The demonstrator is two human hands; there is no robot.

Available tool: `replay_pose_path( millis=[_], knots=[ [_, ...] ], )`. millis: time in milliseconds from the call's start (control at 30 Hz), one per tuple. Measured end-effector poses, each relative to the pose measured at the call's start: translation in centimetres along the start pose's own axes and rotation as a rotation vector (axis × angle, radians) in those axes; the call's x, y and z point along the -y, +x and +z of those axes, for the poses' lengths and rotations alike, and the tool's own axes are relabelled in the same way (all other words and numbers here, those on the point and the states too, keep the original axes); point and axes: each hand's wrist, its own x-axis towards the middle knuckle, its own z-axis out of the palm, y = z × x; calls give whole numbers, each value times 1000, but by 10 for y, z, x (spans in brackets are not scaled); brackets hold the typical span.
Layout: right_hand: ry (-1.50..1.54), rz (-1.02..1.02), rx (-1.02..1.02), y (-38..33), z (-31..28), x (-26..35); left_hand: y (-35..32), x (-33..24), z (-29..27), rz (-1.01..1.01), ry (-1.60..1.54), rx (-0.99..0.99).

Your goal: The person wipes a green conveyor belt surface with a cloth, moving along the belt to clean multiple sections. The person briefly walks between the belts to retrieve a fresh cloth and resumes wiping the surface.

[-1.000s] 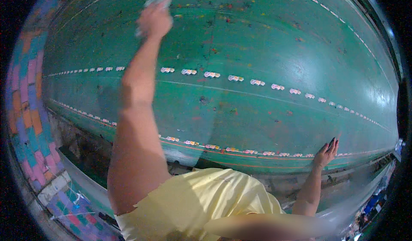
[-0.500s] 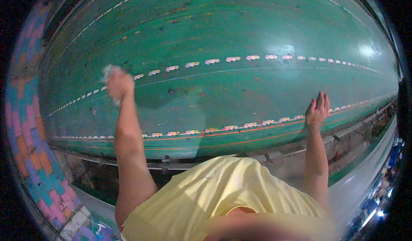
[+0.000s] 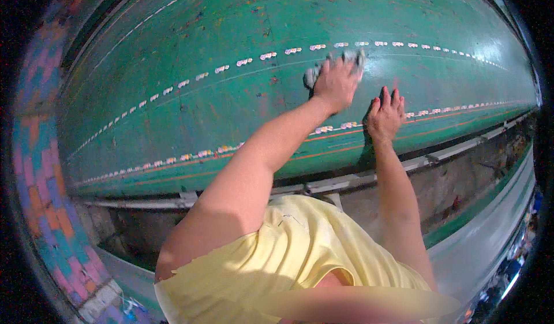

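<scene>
Green table (image 3: pixel 231 110) under both hands. Gripping a bunched grey-white rag (image 3: pixel 312 78) in the left hand (image 3: pixel 336 86), fingers bent over it, ends poking out on both sides. Just right of this grip, nearer the body, keeping the right hand (image 3: pixel 386 116) loose, fingers a little spread. Just past the rag, a picture row (image 3: pixel 268 56); second row (image 3: pixel 202 152) on the body side.

It looks like a printing workshop: a long, colour-flecked green table (image 3: pixel 231 110) spans the middle, bearing rows of small repeated motifs (image 3: pixel 268 56), with multicoloured paving blocks (image 3: pixel 43 191) at nine o'clock.
</scene>
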Motion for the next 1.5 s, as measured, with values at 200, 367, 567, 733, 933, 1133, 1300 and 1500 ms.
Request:
replay_pose_path(
  millis=[200, 367, 567, 733, 933, 1133, 1300, 1500],
  knots=[
    [260, 9, -2, 7, 15, -21, -151, -37, -76, 236, -127, 199],
    [401, -18, 19, 52, 17, -58, -274, 38, -177, -684, 267, 350],
    [8, -79, 101, 161, 35, -135, -356, 84, -169, -1230, 253, -252],
    [-136, 14, 27, 165, 31, -136, -218, 40, -113, -683, 186, -63],
    [-148, -17, 38, 158, 22, -131, -93, 178, -92, -465, 243, 4],
    [-71, -88, -1, 161, 21, -130, 12, 356, -61, -277, 308, -39],
    [-62, -105, -44, 157, 16, -129, 103, 425, -77, -470, 314, 16],
    [-74, -137, -74, 167, 21, -131, 75, 401, -65, -710, 478, 53]
  ],
)
